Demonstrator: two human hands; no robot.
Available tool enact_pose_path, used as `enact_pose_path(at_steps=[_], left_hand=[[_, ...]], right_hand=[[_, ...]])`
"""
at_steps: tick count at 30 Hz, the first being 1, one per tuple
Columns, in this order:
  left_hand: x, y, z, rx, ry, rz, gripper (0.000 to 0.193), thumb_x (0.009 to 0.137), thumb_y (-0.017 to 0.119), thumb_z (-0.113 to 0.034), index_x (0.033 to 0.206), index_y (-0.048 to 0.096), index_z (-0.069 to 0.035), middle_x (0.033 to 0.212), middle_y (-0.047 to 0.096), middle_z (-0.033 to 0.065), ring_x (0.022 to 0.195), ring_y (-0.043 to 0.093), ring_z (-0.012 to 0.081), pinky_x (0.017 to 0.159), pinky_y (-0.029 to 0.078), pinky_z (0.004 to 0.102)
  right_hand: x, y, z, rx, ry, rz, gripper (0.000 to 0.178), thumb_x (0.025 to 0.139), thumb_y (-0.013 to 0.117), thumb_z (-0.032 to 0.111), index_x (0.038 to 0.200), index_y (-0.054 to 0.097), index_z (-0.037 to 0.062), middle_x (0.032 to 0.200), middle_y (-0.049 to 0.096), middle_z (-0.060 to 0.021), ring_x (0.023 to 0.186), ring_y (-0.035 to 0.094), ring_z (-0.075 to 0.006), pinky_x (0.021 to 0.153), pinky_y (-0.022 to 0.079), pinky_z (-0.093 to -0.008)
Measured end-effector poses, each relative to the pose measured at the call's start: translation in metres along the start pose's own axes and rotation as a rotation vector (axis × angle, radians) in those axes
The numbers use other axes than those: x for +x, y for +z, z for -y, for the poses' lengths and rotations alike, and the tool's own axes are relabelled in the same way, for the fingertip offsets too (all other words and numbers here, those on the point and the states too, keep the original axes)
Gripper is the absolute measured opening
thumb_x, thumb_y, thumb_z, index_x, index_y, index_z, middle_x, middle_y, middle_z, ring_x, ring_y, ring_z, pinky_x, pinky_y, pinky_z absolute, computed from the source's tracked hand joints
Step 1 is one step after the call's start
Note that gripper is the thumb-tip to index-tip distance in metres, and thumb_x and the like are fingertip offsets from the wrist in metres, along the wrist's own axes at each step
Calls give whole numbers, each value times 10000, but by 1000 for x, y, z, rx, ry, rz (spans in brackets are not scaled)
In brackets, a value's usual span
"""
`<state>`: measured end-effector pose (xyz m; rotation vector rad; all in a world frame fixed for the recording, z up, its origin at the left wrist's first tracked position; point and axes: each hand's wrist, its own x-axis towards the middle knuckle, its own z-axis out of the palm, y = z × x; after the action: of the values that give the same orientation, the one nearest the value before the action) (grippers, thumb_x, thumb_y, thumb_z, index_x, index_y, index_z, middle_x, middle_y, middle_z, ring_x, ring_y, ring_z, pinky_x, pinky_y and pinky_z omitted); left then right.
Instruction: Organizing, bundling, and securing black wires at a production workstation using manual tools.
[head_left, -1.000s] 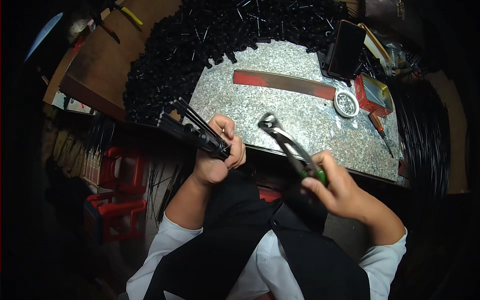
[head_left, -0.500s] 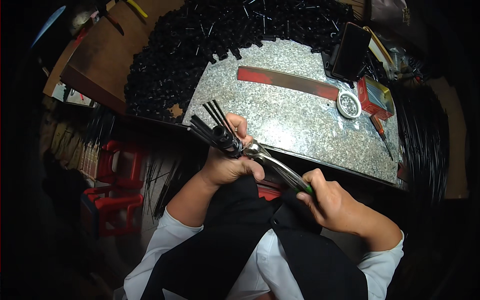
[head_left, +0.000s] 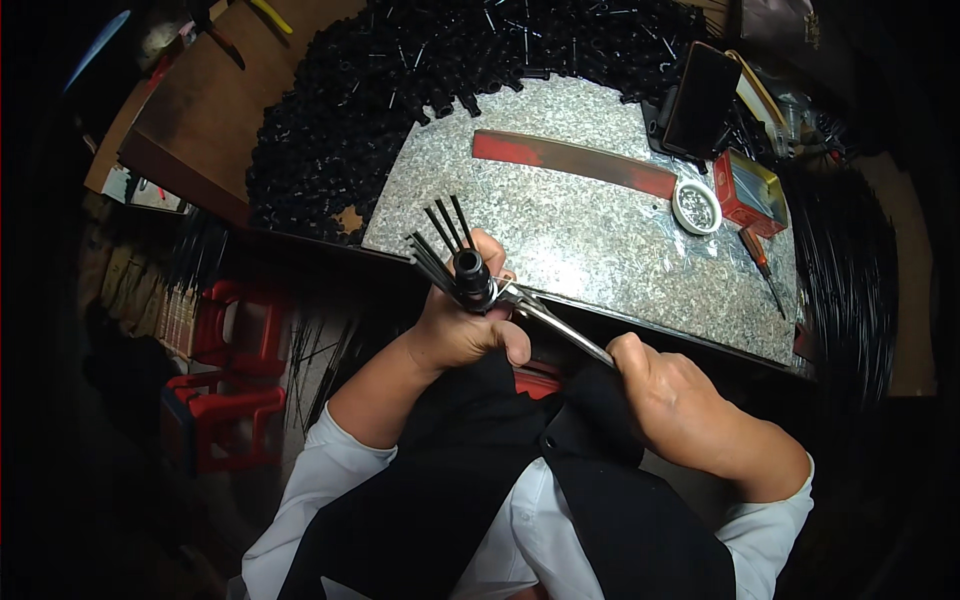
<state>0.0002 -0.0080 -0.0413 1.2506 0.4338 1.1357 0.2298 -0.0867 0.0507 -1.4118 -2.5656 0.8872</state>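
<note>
My left hand (head_left: 455,325) is closed around a black tubular fitting with thin black rods. The fitting (head_left: 471,268) shows its round open end upward, and the rods (head_left: 440,228) fan out from beside it past my fingers. My right hand (head_left: 665,400) grips the handles of metal pliers (head_left: 565,328). The pliers slant up to the left, and their jaws meet the base of the fitting beside my left fingers. What exactly lies between the jaws is too small to tell. Both hands are in front of the near edge of the speckled stone table (head_left: 560,225).
A big heap of black tubular parts (head_left: 340,130) covers the table's far left side. A red-brown wooden strip (head_left: 570,163), white bowl of small metal bits (head_left: 697,207), red box (head_left: 750,192), screwdriver (head_left: 763,268) and phone (head_left: 702,103) lie to the right. Red stools (head_left: 235,425) stand at lower left.
My right hand has turned and its fingers have closed tighter on the handles, which now lie together. The fitting in my left hand has tipped more upright and moved slightly right.
</note>
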Motion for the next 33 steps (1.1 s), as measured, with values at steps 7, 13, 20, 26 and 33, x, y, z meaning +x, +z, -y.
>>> enact_pose_path(at_steps=[7,13,20,26,33], left_hand=[[0,-1,-1,100,-71,-94,702,531,876,-429,859,347,-104,742,366,-48,644,381,38,556,325,191],[4,-4,-13,-121,-36,-67,780,574,714,-694,919,344,-100,576,384,-25,481,356,55,448,314,201],[7,-15,-25,-98,100,-35,593,705,706,-572,854,400,-87,568,410,-5,460,371,71,441,353,217],[5,-10,-24,-145,68,-10,555,715,718,-537,824,409,-90,574,417,0,468,378,72,447,352,222],[1,-3,-23,-290,-82,-11,655,537,881,-378,858,381,-102,625,427,-49,522,385,31,473,324,178]], right_hand=[[4,4,-1,-15,34,13,224,816,490,-20,1000,362,-20,755,545,-238,656,567,-431,559,435,-479],[4,10,-11,286,-38,-174,267,829,614,0,969,387,8,639,523,-188,583,566,-384,519,418,-414],[5,11,-25,129,-76,-493,240,748,663,-30,804,437,28,693,511,-124,544,522,-296,498,395,-342],[10,1,-29,-266,-125,-658,308,639,715,-13,806,462,37,925,532,-173,771,541,-309,659,416,-390],[20,-5,-25,-887,-157,-985,294,835,671,216,1034,518,64,1182,518,-154,1132,521,-306,1055,294,-545]])
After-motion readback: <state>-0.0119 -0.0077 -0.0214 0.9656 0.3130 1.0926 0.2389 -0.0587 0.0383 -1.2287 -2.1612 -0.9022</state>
